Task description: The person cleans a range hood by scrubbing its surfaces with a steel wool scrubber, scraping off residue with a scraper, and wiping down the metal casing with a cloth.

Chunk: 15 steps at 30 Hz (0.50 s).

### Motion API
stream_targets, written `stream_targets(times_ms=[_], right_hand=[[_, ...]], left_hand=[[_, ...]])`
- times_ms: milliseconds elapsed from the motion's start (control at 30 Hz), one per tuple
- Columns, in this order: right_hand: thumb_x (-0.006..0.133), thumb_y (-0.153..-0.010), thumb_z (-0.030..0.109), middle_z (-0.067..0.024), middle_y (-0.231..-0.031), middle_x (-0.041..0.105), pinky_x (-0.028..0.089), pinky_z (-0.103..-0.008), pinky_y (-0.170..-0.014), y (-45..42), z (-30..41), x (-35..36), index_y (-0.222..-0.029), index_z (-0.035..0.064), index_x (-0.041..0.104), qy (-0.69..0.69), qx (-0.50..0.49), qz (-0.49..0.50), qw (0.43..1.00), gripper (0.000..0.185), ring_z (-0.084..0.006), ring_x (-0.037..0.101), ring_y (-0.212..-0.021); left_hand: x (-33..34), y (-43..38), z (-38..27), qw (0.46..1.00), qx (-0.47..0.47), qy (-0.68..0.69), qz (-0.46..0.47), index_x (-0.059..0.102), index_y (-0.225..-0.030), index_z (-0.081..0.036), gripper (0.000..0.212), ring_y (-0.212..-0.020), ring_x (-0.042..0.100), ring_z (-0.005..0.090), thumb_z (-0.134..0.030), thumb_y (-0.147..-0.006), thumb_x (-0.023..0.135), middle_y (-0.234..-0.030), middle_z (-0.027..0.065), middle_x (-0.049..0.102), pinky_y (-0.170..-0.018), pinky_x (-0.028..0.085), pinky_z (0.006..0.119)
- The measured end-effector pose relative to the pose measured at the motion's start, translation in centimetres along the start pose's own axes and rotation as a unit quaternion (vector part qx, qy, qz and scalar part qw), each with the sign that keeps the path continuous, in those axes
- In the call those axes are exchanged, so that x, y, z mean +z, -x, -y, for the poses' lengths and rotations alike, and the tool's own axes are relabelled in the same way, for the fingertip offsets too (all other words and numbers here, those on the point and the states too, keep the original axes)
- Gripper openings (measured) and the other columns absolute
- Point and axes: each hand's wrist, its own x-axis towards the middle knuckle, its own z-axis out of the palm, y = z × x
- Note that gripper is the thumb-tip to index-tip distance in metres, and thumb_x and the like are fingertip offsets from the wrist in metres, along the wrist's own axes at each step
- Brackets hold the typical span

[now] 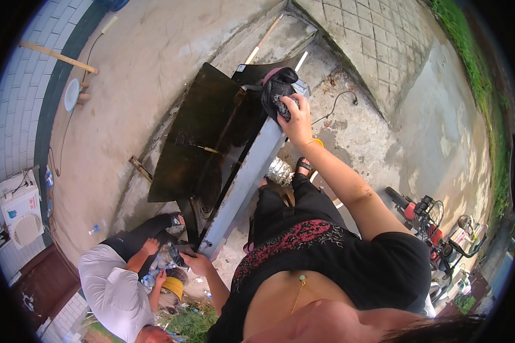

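A range hood with dark, grimy panels (193, 137) and a grey metal side (244, 180) lies in front of me. My right hand (296, 113) grips a metal scouring ball (282, 107) against a black rounded item (277, 85) with a pinkish edge, at the hood's upper end. What that item is, I cannot tell. At the lower end, my left hand (199, 263) closes around a dark flat thing (184, 249), partly hidden. A yellow-handled tool (208, 149) rests on the dark panel.
A silvery flexible duct (280, 171) lies by my feet. Another person in a white shirt (116, 287) crouches at lower left, near plastic bottles and a yellow container (173, 286). A cable (337, 105) runs over the concrete. Parked two-wheelers (433, 240) stand at right, a stool (73, 95) at left.
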Motion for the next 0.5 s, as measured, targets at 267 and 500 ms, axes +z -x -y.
stream_targets(times_ms=[267, 500], right_hand=[[0.064, -0.067, 0.006, -0.0107, -0.11, 0.05, 0.048, -0.037, -0.075, 2.8, 0.0, 0.1, -0.102, 0.0194, 0.057, 0.003, -0.232, 0.096, 0.968, 0.038, -0.0307, 0.05, -0.092], [0.069, -0.064, 0.003, -0.015, -0.109, 0.049, 0.045, -0.0414, -0.082, -2.8, -0.7, -0.4, -0.107, 0.0141, 0.056, 0.02, 0.035, -0.032, 0.999, 0.047, -0.036, 0.049, -0.096]], left_hand=[[-0.1, -0.6, 0.1, 0.998, -0.049, -0.033, 0.035, 0.038, -0.133, -0.007, 0.047, -0.095, 0.06, 0.0351, -0.027, -0.091, 0.043, -0.123, 0.0171, 0.053, -0.074, 0.05, 0.045], [0.7, -1.1, 1.4, 0.999, -0.008, -0.02, 0.042, 0.036, -0.135, -0.007, 0.047, -0.104, 0.056, 0.0347, -0.026, -0.092, 0.04, -0.125, 0.0167, 0.051, -0.078, 0.049, 0.047]])
